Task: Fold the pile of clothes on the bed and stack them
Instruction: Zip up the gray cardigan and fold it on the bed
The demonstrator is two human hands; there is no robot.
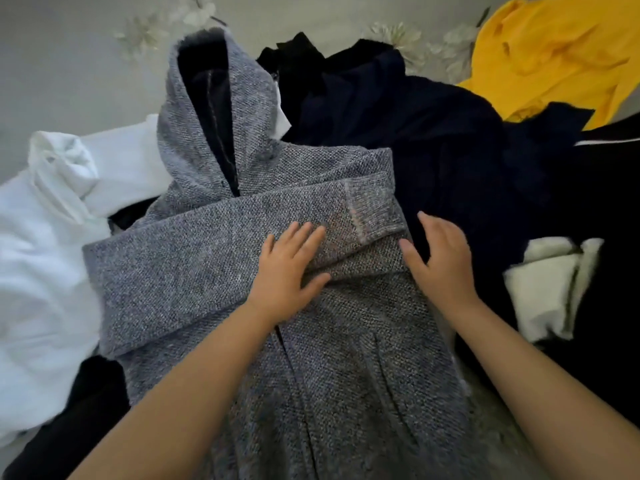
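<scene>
Grey hoodie (277, 341) lies flat on bed (52, 64), sleeve folded across chest. Left hand (287, 271) rests on sleeve, fingers spread; right hand (440, 261) beside cuff, fingers apart. Dark clothes (433, 133) behind.

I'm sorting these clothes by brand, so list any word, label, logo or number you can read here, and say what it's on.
None: no readable text shows anywhere.
The grey knitted hooded jacket shows no tag or logo.
The yellow garment, the white garment and the dark navy garment show plain fabric only.
</scene>
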